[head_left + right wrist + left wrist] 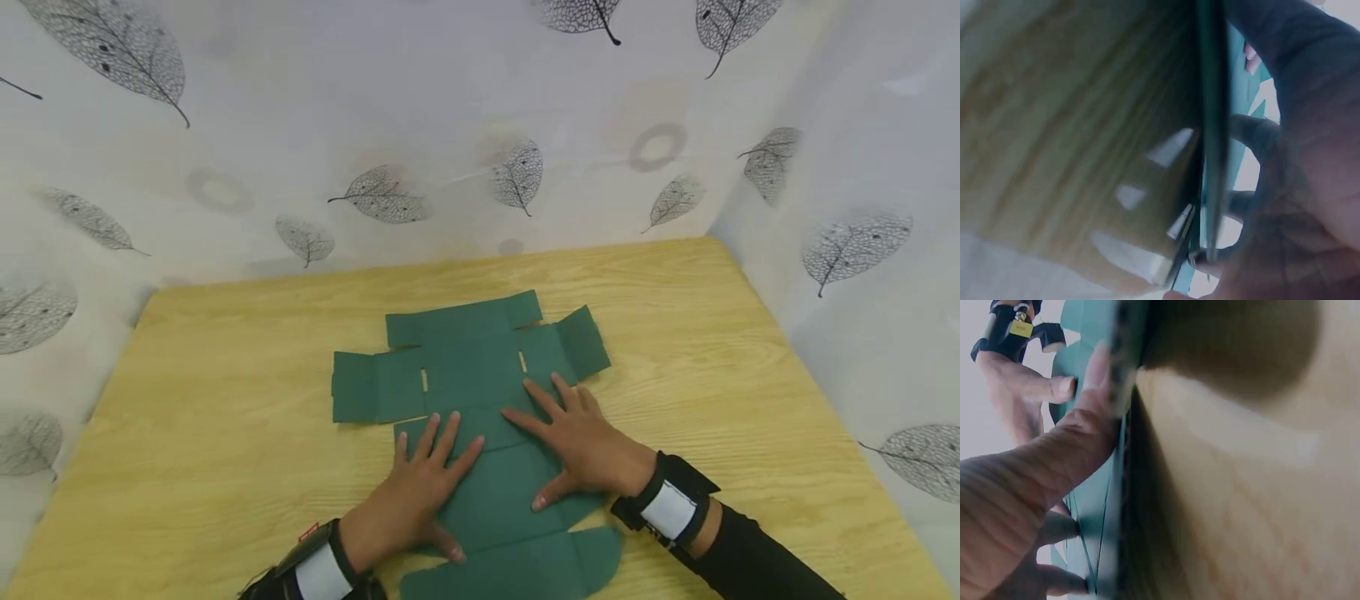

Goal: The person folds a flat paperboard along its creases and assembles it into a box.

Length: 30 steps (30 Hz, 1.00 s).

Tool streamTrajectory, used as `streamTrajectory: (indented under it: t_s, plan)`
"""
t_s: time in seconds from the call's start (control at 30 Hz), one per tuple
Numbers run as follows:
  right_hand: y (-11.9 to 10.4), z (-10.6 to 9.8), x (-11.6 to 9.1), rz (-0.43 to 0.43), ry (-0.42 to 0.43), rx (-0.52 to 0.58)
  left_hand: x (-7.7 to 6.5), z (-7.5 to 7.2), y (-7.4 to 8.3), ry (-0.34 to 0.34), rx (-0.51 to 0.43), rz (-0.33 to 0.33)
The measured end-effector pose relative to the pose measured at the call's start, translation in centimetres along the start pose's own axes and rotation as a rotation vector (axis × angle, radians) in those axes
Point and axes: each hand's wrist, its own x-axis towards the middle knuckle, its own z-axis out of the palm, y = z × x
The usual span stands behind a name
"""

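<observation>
An unfolded green cardboard box blank (pixel 471 371) lies on the table, its flaps and narrow slots spread outward. My left hand (pixel 416 496) rests on the blank's left side with fingers spread and the thumb near a crease. On the right side, my right hand (pixel 588 450) lies with its fingers fanned over the middle panels. In the left wrist view, the left thumb (pixel 1075 434) is laid over the blank's corrugated edge (pixel 1124 369), which stands a little off the wood. The right wrist view shows fingers along the cardboard's other edge (pixel 1213 125), also raised above the table.
The wood-grain table (pixel 225 400) extends to both sides and behind the blank. Pale wall covering with leaf prints (pixel 386 196) rises along its back and right edges. Dark straps with white patches (pixel 670 510) circle both wrists.
</observation>
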Motion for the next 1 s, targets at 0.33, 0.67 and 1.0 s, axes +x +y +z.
streamTrajectory:
  t_s: [0.33, 0.67, 1.0]
  plan:
    - [0.3, 0.8, 0.1, 0.056, 0.064, -0.050, 0.1, -0.6, -0.6, -0.034, -0.008, 0.010]
    - [0.5, 0.8, 0.1, 0.095, 0.016, -0.012, 3.6, -4.5, -4.8, 0.208, -0.177, -0.338]
    - [0.8, 0.8, 0.1, 0.081, 0.013, 0.041, 5.9, -4.9, -7.2, 0.204, -0.282, -0.393]
